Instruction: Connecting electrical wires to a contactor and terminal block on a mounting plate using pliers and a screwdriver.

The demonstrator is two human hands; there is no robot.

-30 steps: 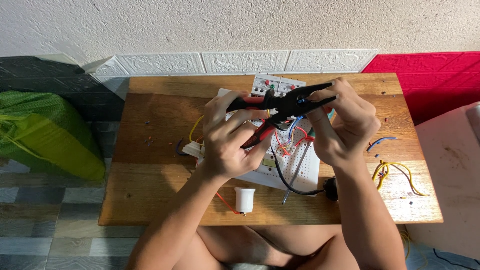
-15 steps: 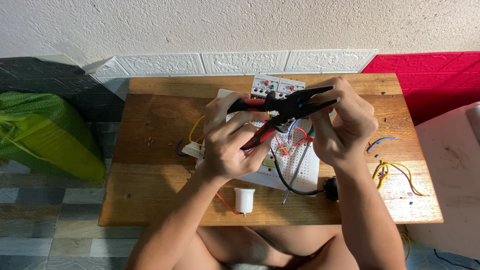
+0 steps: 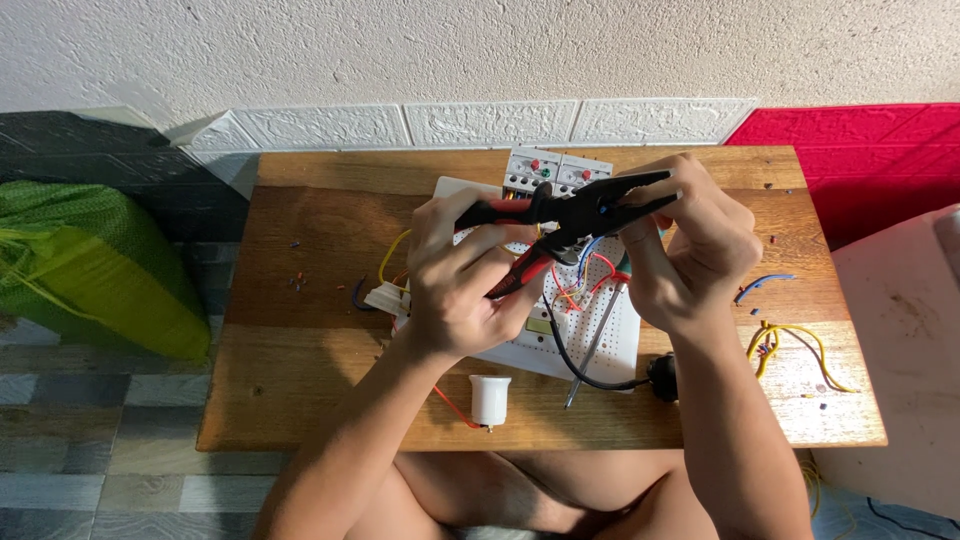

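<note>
Two hands: both are working above a white breadboard, the landmark for these notes
Left hand: is hovering over the breadboard's left half; fingers are curling tight around the black and red handles of a pair of pliers, pressing the handles toward each other
Pliers: are lying nearly level above the breadboard's far edge, handles to the left, nose to the right
Right hand: is hanging over the breadboard's right edge; thumb and forefinger are pinching together at the plier nose; what sits between them is too small to tell; the other fingers are folding loosely beneath
Breadboard: is resting mid-table on a wooden table, carrying red, blue and black jumper wires
Switch modules: two grey-white units are sitting at the breadboard's far edge
White lamp socket: is standing just nearer than the breadboard's near-left corner
Black cable: is looping off the breadboard's near edge to a black plug
Yellow wires: are lying well to the right of the breadboard
Green bag: is sitting on the floor far left of the breadboard
</note>
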